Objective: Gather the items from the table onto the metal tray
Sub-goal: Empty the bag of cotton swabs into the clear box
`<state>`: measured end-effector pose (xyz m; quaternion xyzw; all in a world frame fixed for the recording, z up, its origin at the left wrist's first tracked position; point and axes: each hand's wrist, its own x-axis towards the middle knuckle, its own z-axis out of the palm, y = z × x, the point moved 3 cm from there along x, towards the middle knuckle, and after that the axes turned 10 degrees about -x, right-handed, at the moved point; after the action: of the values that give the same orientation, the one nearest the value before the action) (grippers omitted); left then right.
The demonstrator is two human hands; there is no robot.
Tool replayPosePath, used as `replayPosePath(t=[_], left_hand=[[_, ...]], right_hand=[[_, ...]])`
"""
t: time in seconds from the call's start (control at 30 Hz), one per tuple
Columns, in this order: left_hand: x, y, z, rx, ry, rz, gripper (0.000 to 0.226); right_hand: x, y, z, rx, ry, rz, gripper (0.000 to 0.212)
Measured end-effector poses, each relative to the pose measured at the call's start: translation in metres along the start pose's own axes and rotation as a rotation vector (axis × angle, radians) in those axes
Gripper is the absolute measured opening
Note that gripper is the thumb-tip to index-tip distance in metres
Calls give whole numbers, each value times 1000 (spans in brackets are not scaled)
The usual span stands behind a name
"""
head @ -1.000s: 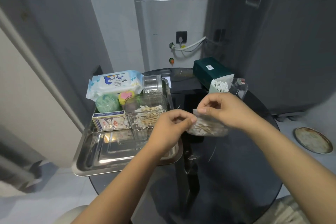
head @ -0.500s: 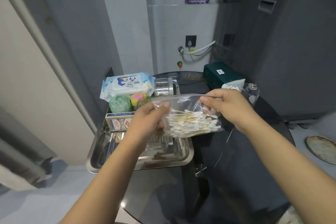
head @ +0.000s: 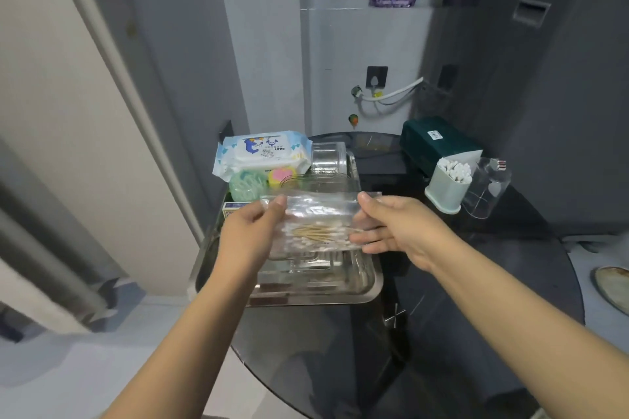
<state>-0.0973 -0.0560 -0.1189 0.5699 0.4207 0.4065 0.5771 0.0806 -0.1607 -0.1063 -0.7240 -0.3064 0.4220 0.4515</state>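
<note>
Two hands hold one clear bag of cotton swabs [head: 318, 226] above the metal tray [head: 369, 286]. The bag hides most of the clear box [head: 323, 180] behind it; the small carton [head: 235, 207] is cut off by the left hand [head: 250, 233]. Against half a second ago, the bag sits lower and further over the tray. The left hand pinches the bag's upper left corner; the right hand [head: 396, 230] grips its right edge, fingers spread beneath. The tray rests on the dark desk [head: 442, 333].

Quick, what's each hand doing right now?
Left hand: closed on the left end of the bag of cotton swabs.
Right hand: holding the bag's right end, over the metal tray.
</note>
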Motion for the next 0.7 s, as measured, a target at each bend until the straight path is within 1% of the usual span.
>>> replayPosePath(t=[0.07, 0.13, 0.2, 0.3, 0.37, 0.47, 0.5, 0.57, 0.6, 0.63, 0.67, 0.7], left_hand=[[4, -11, -13, 74, 20, -17, 36], [7, -24, -25, 217, 18, -39, 41], [8, -36, -32, 356, -20, -83, 42], [5, -44, -34, 546, -108, -143, 43], [7, -46, -36, 579, -131, -172, 41], [8, -48, -37, 517, -153, -174, 35], [7, -46, -34, 496, -156, -126, 32], [2, -37, -29, 494, -170, 91, 37], [-2, -30, -25, 495, -206, 212, 36], [-5, -26, -22, 494, -266, 294, 30], [-8, -23, -18, 489, -342, 315, 23], [-10, -24, -15, 481, -415, 287, 21]], right_hand=[[2, 4, 10, -64, -2, -22, 27], [3, 12, 20, -171, -5, -21, 25], [4, 19, 28, -268, 20, 1, 25], [5, 23, 30, -362, 68, 4, 32], [6, 22, 31, -401, 60, 0, 30], [8, 22, 29, -413, 53, 1, 23], [8, 23, 28, -403, 54, -1, 22], [7, 23, 27, -375, 48, -13, 21], [7, 23, 27, -368, 43, -21, 20], [7, 24, 28, -365, 37, -29, 19], [7, 24, 28, -359, 34, -36, 18], [7, 23, 28, -347, 34, -39, 17]])
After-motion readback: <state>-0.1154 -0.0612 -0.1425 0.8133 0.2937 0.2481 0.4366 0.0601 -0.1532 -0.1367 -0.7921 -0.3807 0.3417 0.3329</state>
